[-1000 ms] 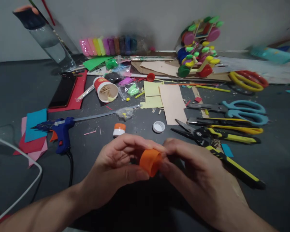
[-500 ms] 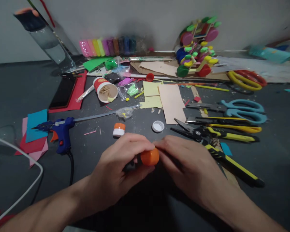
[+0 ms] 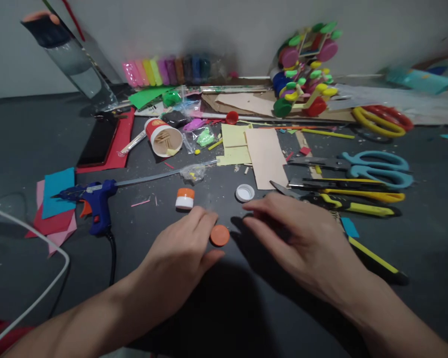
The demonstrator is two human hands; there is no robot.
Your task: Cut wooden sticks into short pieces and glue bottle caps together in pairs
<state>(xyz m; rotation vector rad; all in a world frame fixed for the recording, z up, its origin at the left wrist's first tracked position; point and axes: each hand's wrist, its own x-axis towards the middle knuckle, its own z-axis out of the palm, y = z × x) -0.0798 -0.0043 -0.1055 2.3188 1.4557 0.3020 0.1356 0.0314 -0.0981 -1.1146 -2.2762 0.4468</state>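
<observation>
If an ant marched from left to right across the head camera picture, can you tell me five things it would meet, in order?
Glue gun → orange-and-white cap → orange cap → white cap → blue-handled scissors.

In front of me, my dark grey table spreads across most of the frame; near the middle I see an orange disc on it, an orange-and-white piece to its upper left and a white cap to its upper right. On the left I have a blue glue gun, its nozzle over coloured paper, and a red sheet above. Over the centre lie a tipped paper cup and a pale card, while blue-handled scissors and black-and-yellow pliers lie at right.
</observation>
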